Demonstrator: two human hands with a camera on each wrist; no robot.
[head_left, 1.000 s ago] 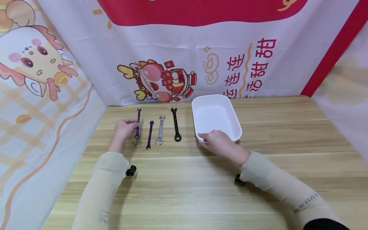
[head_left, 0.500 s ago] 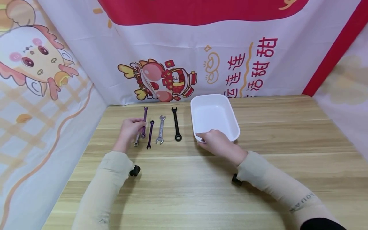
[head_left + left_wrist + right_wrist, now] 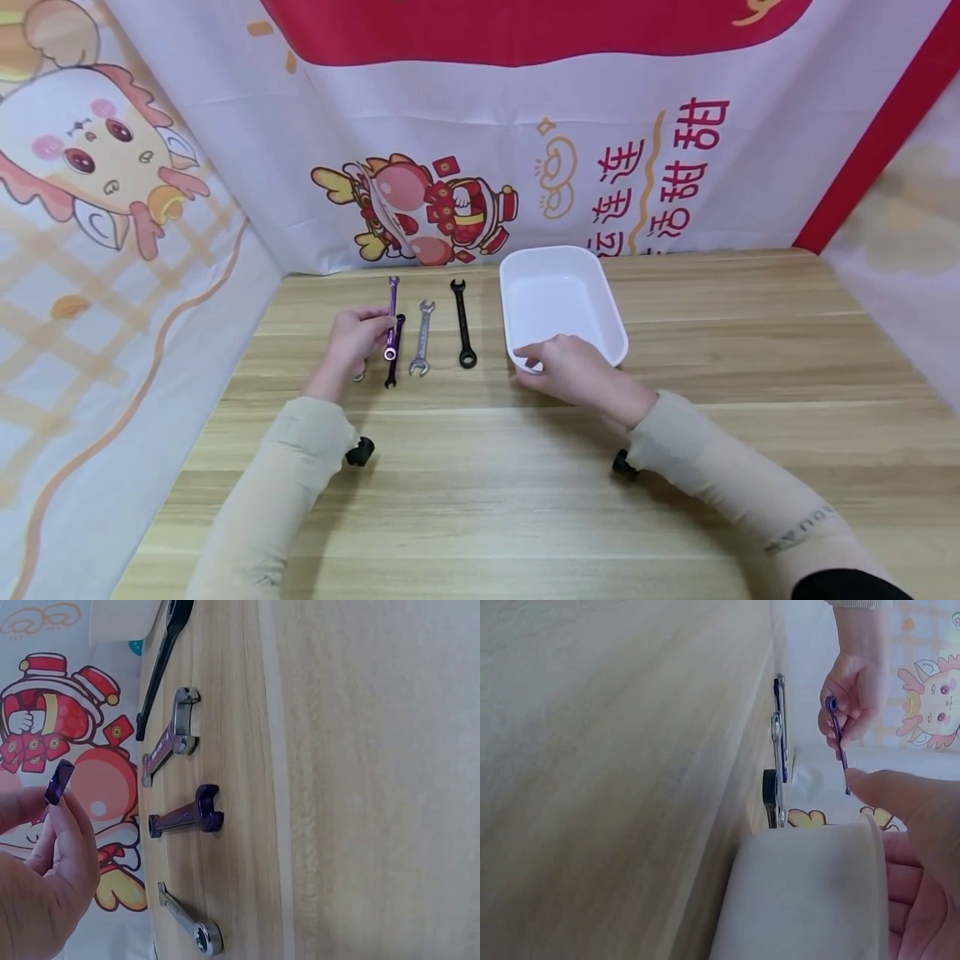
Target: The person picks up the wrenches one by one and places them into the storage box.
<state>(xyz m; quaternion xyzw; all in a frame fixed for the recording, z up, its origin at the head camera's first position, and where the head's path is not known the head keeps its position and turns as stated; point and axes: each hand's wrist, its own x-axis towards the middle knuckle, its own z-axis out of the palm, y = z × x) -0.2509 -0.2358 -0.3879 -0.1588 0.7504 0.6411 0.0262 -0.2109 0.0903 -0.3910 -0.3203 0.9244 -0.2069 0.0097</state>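
My left hand point(image 3: 352, 340) pinches a purple combination wrench point(image 3: 392, 323) between thumb and fingers. In the left wrist view, that wrench point(image 3: 60, 782) is raised off the table. Below it lies a second, darker purple wrench point(image 3: 393, 368), partly covered from the head camera. A small silver wrench point(image 3: 186, 918) lies beside it, mostly hidden under my left hand in the head view. My right hand point(image 3: 577, 372) grips the near left corner of a white plastic tub point(image 3: 558, 287), thumb over the rim, fingers outside the wall point(image 3: 810, 892).
Right of the purple wrenches lie a silver open-end wrench point(image 3: 422, 337) and a black ratcheting wrench point(image 3: 462, 327), roughly parallel. The tub stands right of them, near the table's back edge. A printed cloth point(image 3: 420, 108) hangs behind the wooden table point(image 3: 480, 483).
My left hand has carried the purple wrench to the right, from over the small silver wrench to over the darker purple one. My right hand stays on the tub, which has barely shifted.
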